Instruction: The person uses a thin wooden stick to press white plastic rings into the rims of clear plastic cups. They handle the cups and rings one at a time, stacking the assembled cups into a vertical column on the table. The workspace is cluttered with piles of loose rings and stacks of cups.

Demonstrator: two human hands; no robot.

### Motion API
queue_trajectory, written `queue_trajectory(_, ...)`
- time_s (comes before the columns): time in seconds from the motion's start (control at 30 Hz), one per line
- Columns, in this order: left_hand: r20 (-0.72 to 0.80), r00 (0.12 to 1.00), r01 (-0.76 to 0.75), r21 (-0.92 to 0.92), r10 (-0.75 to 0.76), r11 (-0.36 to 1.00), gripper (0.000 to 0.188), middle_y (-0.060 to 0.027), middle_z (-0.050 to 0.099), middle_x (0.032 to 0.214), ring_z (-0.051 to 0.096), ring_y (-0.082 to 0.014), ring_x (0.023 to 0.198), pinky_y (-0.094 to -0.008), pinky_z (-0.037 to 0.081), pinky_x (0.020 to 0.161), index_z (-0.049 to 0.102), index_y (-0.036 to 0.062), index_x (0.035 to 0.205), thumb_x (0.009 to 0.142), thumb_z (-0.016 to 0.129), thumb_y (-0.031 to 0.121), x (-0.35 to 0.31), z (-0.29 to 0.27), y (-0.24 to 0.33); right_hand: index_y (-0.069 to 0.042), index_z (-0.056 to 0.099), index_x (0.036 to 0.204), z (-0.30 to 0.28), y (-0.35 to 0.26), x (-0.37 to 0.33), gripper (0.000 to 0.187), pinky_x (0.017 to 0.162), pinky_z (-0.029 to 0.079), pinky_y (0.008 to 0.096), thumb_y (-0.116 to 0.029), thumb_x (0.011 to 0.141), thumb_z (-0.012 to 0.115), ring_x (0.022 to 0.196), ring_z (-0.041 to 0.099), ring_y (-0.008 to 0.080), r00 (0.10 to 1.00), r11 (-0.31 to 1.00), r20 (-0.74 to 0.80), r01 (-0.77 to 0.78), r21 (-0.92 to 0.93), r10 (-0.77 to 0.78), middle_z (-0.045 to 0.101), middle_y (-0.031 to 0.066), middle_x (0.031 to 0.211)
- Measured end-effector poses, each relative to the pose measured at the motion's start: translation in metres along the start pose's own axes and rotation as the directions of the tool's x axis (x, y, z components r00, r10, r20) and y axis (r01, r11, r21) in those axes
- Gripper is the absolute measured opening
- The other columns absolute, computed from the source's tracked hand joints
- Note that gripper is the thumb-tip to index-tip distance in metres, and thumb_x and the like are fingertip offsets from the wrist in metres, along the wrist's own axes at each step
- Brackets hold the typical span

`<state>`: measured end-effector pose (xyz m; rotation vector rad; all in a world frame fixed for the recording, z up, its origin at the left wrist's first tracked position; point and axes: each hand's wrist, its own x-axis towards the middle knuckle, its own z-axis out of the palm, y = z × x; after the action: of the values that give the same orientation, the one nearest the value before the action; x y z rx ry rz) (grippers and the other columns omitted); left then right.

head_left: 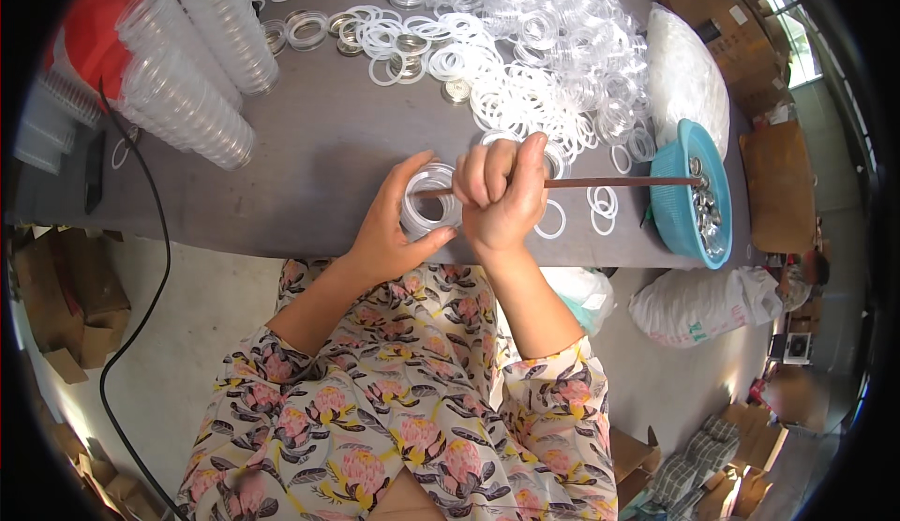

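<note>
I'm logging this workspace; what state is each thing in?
Left hand: curled around clear round piece
Right hand: closed around brown stick
Clear round piece: opening facing camera
Brown stick: gripped, pointing sideways
Blue basket: holding metal pieces
Clear cups: nested stacks
White rings: loose, overlapping
Floor cardboard box, left: flaps open

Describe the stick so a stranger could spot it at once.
Find the grey table, then the right hand, fisted near its front edge. The stick passes through that fist, one end at the clear round piece in the left hand. Unlike the white rings nearby, it is long, straight and brown.
</note>
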<state>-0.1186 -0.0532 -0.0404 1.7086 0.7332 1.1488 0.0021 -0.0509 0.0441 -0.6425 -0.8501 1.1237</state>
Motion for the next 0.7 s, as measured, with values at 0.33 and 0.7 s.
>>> queue_trajectory(0.33,-0.064,0.997,0.021,-0.171,-0.032,0.985,0.078,-0.0138,0.042,0.123,0.042,-0.0215,0.115,-0.0341,0.034,0.097,0.025,0.0011,0.131,0.068,0.070,0.005,-0.001,0.006,0.002,-0.012,0.027,0.045,-0.002,-0.031,0.006,0.056,0.036,0.017,0.0238,-0.037,0.095,0.032,0.036,0.021,0.0082,0.991,0.926,0.119,-0.012,-0.377,0.061,0.025,-0.0015,0.040)
queue_trajectory(0.7,-0.061,0.997,0.029,-0.170,-0.040,0.985,0.078,-0.0140,0.041,0.124,0.041,-0.0219,0.117,-0.0344,0.033,0.098,0.025,0.0013,0.131,0.067,0.070,0.003,-0.001,0.008,-0.002,-0.013,0.025,0.046,0.013,0.003,0.024,0.055,0.034,0.016,0.0243,-0.038,0.094,0.033,0.035,0.020,0.0084,0.999,0.989,-0.004,0.032,-0.142,-0.033,0.022,-0.0027,0.040)
